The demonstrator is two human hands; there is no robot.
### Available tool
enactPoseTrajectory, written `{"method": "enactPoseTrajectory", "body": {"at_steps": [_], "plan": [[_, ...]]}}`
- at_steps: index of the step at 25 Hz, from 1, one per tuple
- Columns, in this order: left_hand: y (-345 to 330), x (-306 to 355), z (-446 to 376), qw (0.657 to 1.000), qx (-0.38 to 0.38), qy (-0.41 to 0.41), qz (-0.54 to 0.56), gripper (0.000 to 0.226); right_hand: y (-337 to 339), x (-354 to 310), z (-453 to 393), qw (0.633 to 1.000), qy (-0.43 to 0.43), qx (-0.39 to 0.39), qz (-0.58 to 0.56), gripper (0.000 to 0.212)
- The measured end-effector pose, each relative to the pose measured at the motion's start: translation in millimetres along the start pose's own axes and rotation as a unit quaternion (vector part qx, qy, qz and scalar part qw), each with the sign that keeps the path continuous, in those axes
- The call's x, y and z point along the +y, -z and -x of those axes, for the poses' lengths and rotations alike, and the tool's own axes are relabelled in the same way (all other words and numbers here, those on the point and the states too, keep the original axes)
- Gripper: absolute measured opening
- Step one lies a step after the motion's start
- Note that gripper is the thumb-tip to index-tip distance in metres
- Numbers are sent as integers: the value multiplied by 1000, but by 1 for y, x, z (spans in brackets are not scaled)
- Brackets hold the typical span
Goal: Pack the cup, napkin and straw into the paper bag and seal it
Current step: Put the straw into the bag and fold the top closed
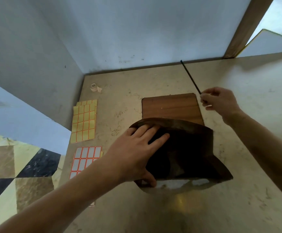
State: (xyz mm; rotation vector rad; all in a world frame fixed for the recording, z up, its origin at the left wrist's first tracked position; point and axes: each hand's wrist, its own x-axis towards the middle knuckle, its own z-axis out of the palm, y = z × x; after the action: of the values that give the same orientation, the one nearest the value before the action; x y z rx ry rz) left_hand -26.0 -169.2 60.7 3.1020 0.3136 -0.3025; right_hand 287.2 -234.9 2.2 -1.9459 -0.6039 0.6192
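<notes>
A brown paper bag [195, 148] stands open on the marble counter in the middle of the head view, its inside dark. My left hand [136, 148] grips the bag's left rim, fingers over the edge and thumb outside near the base. My right hand [219, 101] is raised beyond the bag at the right and pinches the lower end of a thin black straw [189, 76], which slants up and away toward the wall. Something pale shows dimly inside the bag; the cup and napkin cannot be made out.
A wooden board [170, 106] lies just behind the bag. Yellow label sheets [83, 121] and a white label sheet [86, 158] lie at the counter's left edge. A small tape roll [94, 87] sits near the back corner. Walls close the back and left.
</notes>
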Motion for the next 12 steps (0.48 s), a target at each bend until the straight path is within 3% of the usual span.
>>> {"method": "enactPoseTrajectory", "body": {"at_steps": [2, 6, 9, 12], "plan": [[0, -2, -3, 1000, -1, -6, -2, 121, 15, -41, 45, 994, 7, -67, -89, 10], [4, -7, -7, 1000, -7, -24, -6, 117, 43, -99, 128, 977, 64, -139, -148, 25], [6, -10, -10, 999, -21, -27, -10, 118, 55, -135, 181, 968, 145, -155, -135, 22], [5, -10, -16, 999, -28, -31, -19, 120, 57, -169, 225, 962, 246, -103, -60, 20]]}}
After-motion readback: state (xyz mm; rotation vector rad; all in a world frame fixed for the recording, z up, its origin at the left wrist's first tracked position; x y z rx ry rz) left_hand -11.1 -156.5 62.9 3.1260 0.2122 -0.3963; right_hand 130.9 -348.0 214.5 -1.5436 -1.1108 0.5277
